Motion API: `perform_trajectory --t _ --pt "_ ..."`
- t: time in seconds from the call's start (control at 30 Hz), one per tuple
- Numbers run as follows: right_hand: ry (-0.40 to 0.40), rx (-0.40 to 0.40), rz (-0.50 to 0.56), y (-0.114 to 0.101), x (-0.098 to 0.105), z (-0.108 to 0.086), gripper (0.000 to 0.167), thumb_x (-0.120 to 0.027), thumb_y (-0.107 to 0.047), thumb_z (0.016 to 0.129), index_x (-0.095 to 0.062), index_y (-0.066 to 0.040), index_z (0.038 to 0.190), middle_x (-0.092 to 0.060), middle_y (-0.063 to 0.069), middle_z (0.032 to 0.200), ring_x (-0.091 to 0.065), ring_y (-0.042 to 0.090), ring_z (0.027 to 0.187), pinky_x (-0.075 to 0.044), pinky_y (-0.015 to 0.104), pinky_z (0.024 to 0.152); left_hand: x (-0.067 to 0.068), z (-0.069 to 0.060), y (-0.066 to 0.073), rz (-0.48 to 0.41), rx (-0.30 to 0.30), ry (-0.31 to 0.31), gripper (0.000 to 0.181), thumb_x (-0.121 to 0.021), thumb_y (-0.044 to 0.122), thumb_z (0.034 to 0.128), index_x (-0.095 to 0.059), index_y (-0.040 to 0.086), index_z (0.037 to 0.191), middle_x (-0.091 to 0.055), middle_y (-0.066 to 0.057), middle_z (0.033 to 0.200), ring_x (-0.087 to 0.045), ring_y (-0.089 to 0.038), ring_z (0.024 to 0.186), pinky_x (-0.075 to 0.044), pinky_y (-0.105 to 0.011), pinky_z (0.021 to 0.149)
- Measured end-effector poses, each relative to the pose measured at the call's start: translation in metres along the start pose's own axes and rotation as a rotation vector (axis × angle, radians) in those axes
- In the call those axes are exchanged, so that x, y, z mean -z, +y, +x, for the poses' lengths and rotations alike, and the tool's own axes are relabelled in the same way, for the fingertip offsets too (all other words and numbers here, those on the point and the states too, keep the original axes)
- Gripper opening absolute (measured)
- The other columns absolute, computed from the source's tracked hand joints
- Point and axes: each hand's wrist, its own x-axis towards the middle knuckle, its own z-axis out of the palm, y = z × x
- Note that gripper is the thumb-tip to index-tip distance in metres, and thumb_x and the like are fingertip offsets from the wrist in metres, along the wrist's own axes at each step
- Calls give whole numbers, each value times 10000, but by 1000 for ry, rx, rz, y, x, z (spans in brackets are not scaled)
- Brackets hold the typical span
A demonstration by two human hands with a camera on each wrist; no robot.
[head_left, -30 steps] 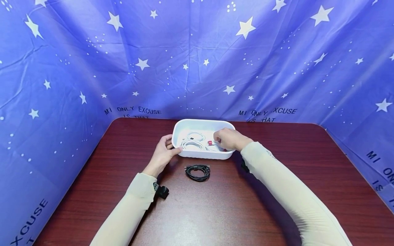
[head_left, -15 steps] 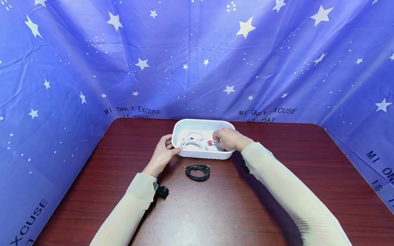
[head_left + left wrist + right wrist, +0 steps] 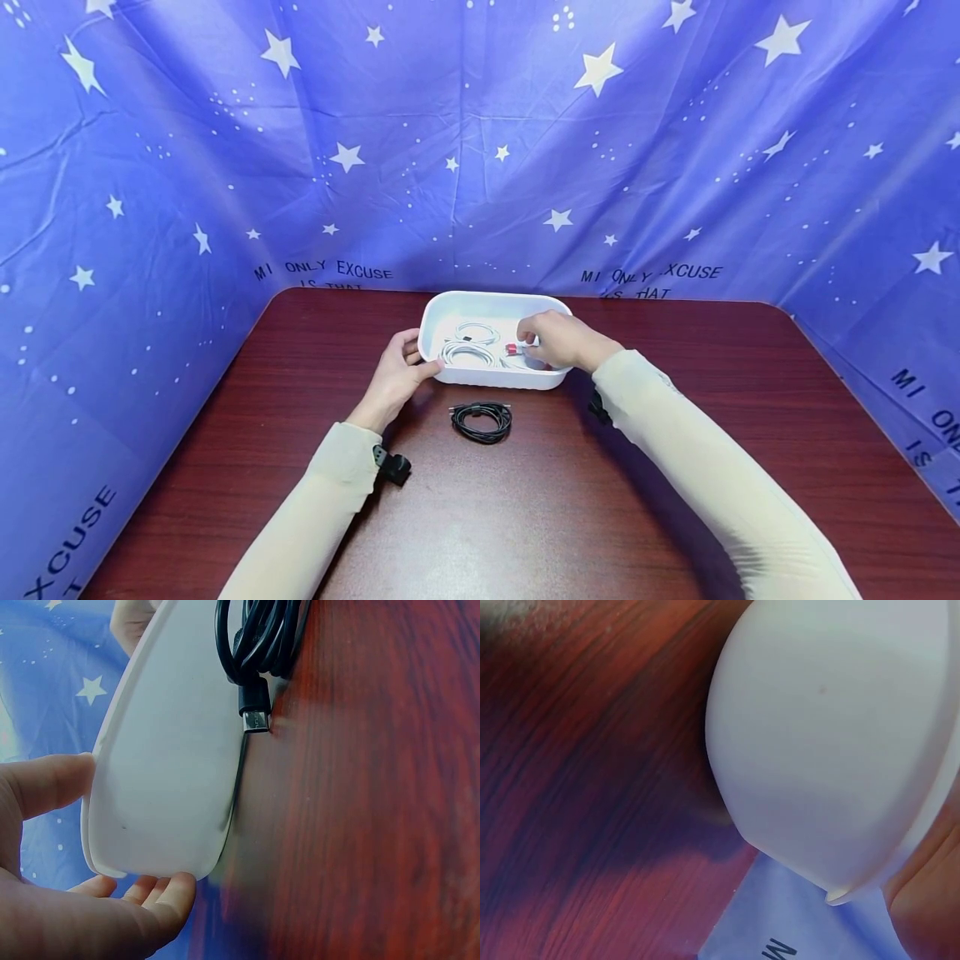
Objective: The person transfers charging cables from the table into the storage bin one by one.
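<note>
A white plastic box (image 3: pixel 498 379) stands on the table and holds coiled white cables (image 3: pixel 468 353). My left hand (image 3: pixel 400 371) grips the box's left end; in the left wrist view the thumb (image 3: pixel 56 780) presses the rim and the fingertips touch the end wall. Inside the box's right part is my right hand (image 3: pixel 558 337), fingers bent down beside a white cable with a red connector (image 3: pixel 512 350). Whether it pinches that cable I cannot tell, as the fingertips are partly hidden. A coiled black cable (image 3: pixel 482 422) lies in front of the box.
The dark red wooden table (image 3: pixel 675 400) has rounded far corners. A blue curtain with white stars (image 3: pixel 465 167) hangs behind it and along both sides. In the right wrist view the box's outer wall (image 3: pixel 817 735) covers much of the picture and hides the cables.
The right hand has shifted very slightly, and a small gap now shows between its finger and thumb. A red spot below that hand is no longer visible. Left hand, box and black cable stay put.
</note>
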Motion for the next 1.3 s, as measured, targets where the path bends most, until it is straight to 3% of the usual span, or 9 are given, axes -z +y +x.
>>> perform_trajectory --t 0.5,1.3 --pt "65 50 41 -9 4 -10 195 -672 -114 818 -682 -71 1009 -689 32 942 -623 191 855 -497 382 779 0 0 0 6 17 8 690 -698 -38 820 -332 17 1402 -451 -209 1339 -485 -294 1246 -467 -353 907" --pt "103 113 55 -27 9 -25 200 -658 -176 860 -698 -106 1044 -699 -12 1006 -612 139 807 -489 359 753 0 0 0 8 12 4 691 -695 -37 819 -329 18 1402 -449 -211 1339 -485 -301 1245 -478 -327 876"
